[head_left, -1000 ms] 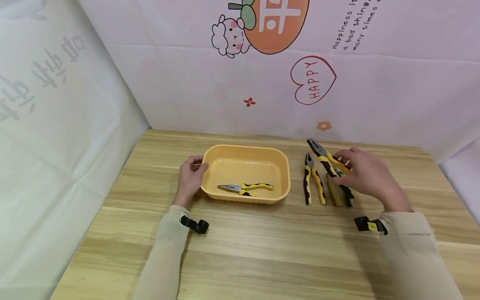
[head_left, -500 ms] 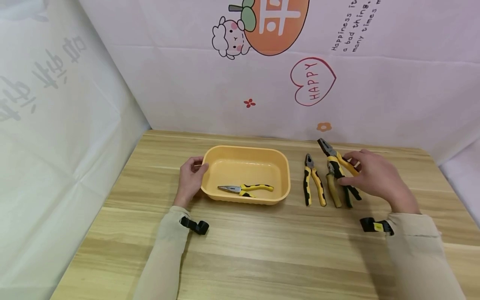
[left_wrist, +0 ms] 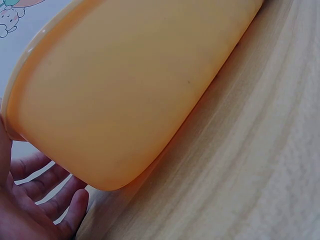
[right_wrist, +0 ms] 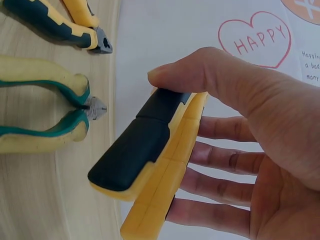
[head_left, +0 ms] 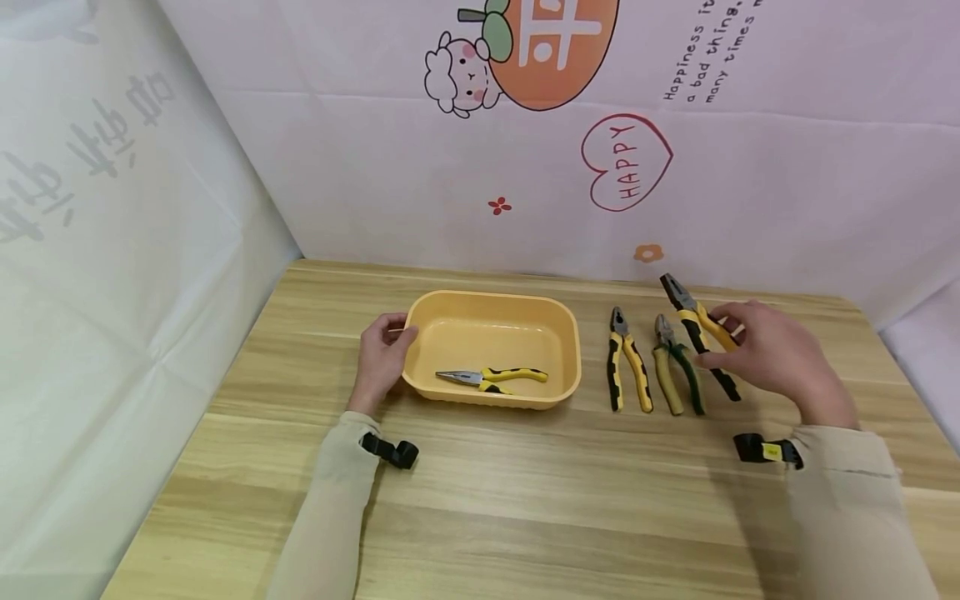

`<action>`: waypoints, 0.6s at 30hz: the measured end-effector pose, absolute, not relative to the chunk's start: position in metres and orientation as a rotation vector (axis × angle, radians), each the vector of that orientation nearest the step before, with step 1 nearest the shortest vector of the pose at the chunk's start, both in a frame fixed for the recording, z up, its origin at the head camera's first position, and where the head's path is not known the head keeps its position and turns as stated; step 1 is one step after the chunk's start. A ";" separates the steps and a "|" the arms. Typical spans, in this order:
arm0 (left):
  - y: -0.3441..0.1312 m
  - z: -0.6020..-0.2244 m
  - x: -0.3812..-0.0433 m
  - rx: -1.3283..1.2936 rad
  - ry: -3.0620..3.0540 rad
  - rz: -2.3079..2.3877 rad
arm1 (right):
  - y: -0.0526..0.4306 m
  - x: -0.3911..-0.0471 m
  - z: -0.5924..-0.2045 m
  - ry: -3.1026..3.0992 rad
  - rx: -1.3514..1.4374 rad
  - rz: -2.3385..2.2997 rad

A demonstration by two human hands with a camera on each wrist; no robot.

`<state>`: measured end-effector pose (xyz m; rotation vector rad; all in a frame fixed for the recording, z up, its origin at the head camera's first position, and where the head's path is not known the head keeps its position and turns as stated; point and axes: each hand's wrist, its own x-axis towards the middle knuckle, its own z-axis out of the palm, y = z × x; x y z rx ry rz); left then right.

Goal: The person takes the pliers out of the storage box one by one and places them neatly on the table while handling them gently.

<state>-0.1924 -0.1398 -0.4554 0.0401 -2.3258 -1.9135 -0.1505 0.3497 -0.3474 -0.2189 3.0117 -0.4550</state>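
Note:
My left hand (head_left: 381, 358) holds the left rim of a yellow plastic basin (head_left: 480, 333), thumb on the rim and fingers outside the wall. Inside the basin lies a pair of long-nose pliers (head_left: 468, 378) with yellow-and-black handles. At the right, my right hand (head_left: 776, 354) pinches combination pliers (head_left: 695, 327) by their yellow-and-black handles, thumb on one side and fingers on the other. The right wrist view shows these handles (right_wrist: 135, 150) up close, raised off the table. Just left of them lie green-and-tan handled pliers (head_left: 665, 333), then another yellow-and-black pair (head_left: 618, 325).
All this is on a wood-grain table (head_left: 540, 500). A white printed cloth (head_left: 375, 183) hangs behind its back edge, and another white sheet (head_left: 150, 292) closes off the left side. The two loose pliers lie side by side, between the basin and my right hand.
My right hand has moved to the right with the combination pliers, from over the green-handled pliers to beside them, leaving those uncovered. My left hand and the basin have stayed put.

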 end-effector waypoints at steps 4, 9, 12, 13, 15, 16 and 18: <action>-0.140 -0.455 -0.192 0.038 -2.324 -1.922 | 0.354 -0.151 -0.350 3.009 -0.199 -0.467; -0.141 -0.455 -0.192 0.025 -2.315 -1.925 | 0.360 -0.151 -0.353 3.004 -0.179 -0.448; -0.141 -0.455 -0.192 0.021 -2.315 -1.920 | 0.364 -0.151 -0.354 2.999 -0.164 -0.427; -0.141 -0.455 -0.192 0.018 -2.313 -1.924 | 0.366 -0.151 -0.355 2.997 -0.157 -0.423; -0.140 -0.451 -0.190 0.026 -2.322 -1.926 | 0.369 -0.151 -0.357 2.992 -0.141 -0.420; -0.140 -0.452 -0.190 0.026 -2.322 -1.928 | 0.371 -0.151 -0.358 2.988 -0.131 -0.418; -0.140 -0.452 -0.190 0.027 -2.324 -1.930 | 0.375 -0.151 -0.360 2.980 -0.113 -0.420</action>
